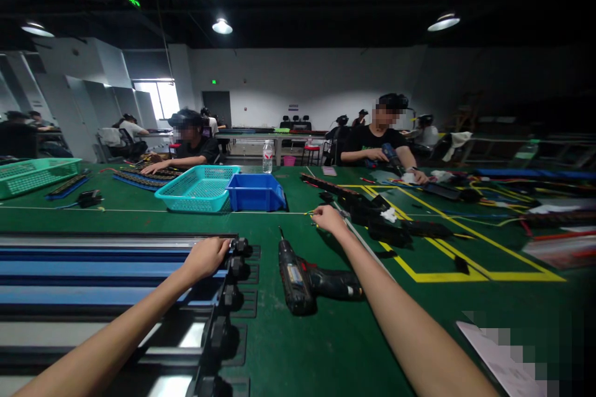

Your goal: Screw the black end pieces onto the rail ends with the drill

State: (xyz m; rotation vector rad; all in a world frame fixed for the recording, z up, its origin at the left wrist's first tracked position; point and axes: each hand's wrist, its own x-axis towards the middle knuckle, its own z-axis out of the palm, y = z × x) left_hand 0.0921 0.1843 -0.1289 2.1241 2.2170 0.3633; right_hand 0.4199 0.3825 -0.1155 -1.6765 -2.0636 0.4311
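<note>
My left hand (209,257) is closed over the right end of the farthest of several long flat housings (102,241), close by its black end cap (241,245). Over the middle of the green table, my right hand (329,219) pinches a few thin wires with yellow and green bits (309,214); what they join is too small to tell. Between my arms a cordless drill (298,279) lies on its side, its bit pointing away from me. The handle's end reaches near my right forearm.
Beyond my hands stand a turquoise basket (200,189) and a blue bin (257,193). Dark strips and black parts (386,217) lie right of my right hand, around yellow tape lines (447,277). Across the table, a co-worker (379,136) holds another drill (391,155); another co-worker (189,142) handles strips.
</note>
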